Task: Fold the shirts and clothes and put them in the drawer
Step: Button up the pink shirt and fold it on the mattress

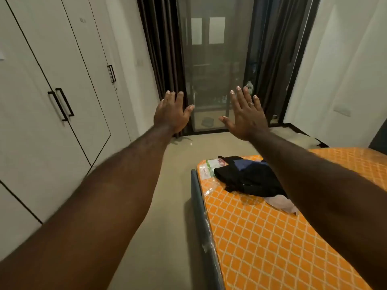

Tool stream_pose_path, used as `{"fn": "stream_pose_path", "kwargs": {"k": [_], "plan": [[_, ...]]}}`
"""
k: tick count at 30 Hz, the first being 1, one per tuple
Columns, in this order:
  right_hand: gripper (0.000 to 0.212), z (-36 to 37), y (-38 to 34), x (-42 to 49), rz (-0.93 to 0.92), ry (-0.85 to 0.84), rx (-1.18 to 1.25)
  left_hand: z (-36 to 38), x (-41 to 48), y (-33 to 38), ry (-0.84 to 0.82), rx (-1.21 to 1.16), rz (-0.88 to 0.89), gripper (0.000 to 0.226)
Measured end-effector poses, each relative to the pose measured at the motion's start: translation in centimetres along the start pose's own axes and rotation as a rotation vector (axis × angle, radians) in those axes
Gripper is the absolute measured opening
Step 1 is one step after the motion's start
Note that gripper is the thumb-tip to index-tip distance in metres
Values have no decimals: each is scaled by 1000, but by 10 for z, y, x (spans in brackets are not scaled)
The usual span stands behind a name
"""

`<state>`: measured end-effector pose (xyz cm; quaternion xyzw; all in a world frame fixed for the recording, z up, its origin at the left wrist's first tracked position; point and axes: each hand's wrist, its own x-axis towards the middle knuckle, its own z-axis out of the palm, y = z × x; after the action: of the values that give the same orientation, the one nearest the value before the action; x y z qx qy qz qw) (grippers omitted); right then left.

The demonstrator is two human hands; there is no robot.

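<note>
Head view is showing both arms stretching straight out over the floor, backs of the hands toward the camera. Left hand is spreading flat with fingers straight and thumb out, holding nothing. Right hand is doing the same, fingers fanned and straight, a ring sitting on one finger, nothing in it. The two hands are hovering apart in front of the glass door, which is standing between dark curtains.

Clothes pile, mostly black with a blue piece showing, is lying bunched and unfolded on the orange mattress, near its far left corner. A pale garment is lying just beside the pile, touching its near edge; the right forearm is covering part of both. A plastic packet is sitting at that far corner, partly under the pile. White wardrobe doors with black handles are standing closed along the left wall.
</note>
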<state>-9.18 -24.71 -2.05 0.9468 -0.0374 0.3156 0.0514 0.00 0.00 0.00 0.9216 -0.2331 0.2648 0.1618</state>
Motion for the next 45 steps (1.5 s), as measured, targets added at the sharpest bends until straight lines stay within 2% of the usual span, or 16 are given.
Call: {"fn": "stream_pose_path", "kwargs": {"k": [8,21,28,36,45], "plan": [[91,55,1,20,30,-86,-14,52,37,-17,-72,12,25,69],[92,173,27,92,63,-262,-82,199,134,-48,-198,-49,44,68],[91,201,26,125,60,-297,-151,225,192,-79,-179,-63,52,68],[93,196,43,108,87,-346,-192,258,177,-20,-225,-108,120,70],[92,173,111,81,161,-320,-212,261,167,61,-279,-127,214,69]]}}
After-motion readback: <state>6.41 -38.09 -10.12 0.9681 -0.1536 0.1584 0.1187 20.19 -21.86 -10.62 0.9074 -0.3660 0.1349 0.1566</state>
